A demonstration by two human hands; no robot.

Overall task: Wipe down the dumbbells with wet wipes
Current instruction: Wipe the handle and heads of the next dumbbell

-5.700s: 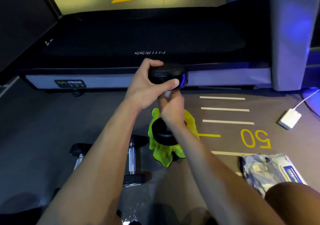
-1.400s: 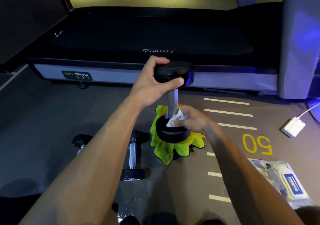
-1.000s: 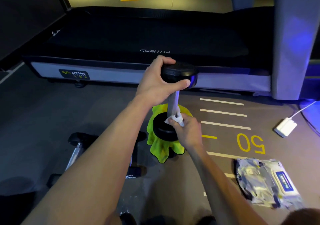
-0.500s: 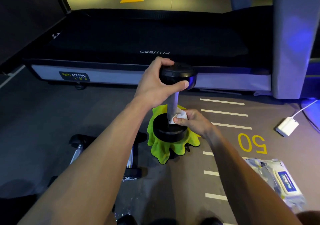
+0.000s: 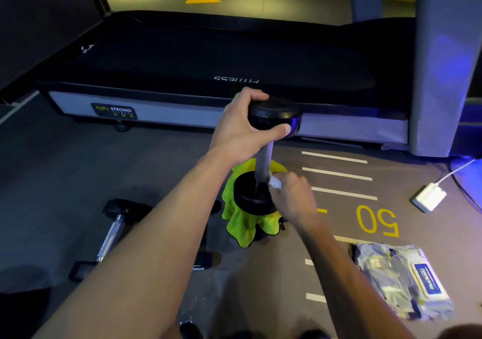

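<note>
Two hands on one upright dumbbell, which stands on end on a yellow-green cloth on the floor, just in front of the treadmill. Left hand grips the top weight, thumb across its front, fingers curled over the far edge. Right hand pinches a white wet wipe against the bar's base, just above the lower weight; the hand is motion-blurred and most of the wipe is hidden under the fingers. Cloth is partly covered by the lower weight.

Left of the upright dumbbell, a second dumbbell lies flat in the dark, its near end hard to make out. A third dumbbell is mostly hidden behind the left forearm, only black ends showing. Wipes pack lies right of and nearer than the dumbbell, well apart, label blurred. White charger block is far right, cable cut off at the frame edge. Bare floor with painted lines between dumbbell and charger.
</note>
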